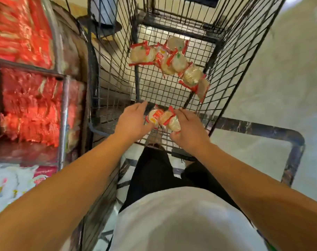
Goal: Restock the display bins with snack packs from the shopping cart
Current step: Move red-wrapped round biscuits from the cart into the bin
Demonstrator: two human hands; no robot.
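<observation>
Two snack packs [163,118] right between the left hand [131,122] and the right hand [187,129], down low in the shopping cart [107,98] at the near end. Left hand with fingers mostly straight, touching the left side of the packs, thumb tucked under. Right hand with fingers bent over the right side, thumb under, pinching the pack. Both hands about the same closeness, one on each side. Packs lying side by side, long way running from hand to hand. More snack packs [168,60] farther ahead of the hands, well apart, in a loose row. Display bins [29,105] full of red packs off to the left of the left hand, so probably a lift up and a swing left next.
</observation>
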